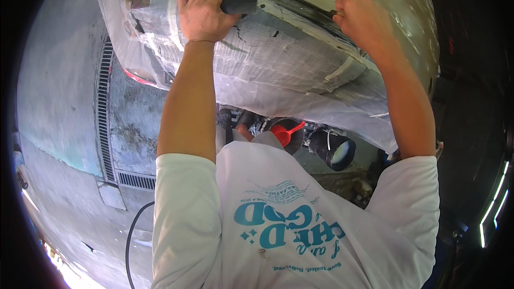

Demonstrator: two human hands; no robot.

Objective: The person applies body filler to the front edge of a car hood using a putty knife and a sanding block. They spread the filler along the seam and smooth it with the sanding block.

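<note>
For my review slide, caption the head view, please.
Left hand grips a dark block; right hand curls at a dark strip beside newspaper masking.

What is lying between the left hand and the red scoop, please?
In the head view, newspaper lies nearer the left hand, then cloudy plastic sheet nearer the red scoop.

There is one left hand [203,15], one right hand [365,21], one dark block [240,1], one red dipper [284,136], one white shirt [289,182] and one black hose [127,243]. Floor grates [103,112] are two, and light strips [492,198] also two.
</note>
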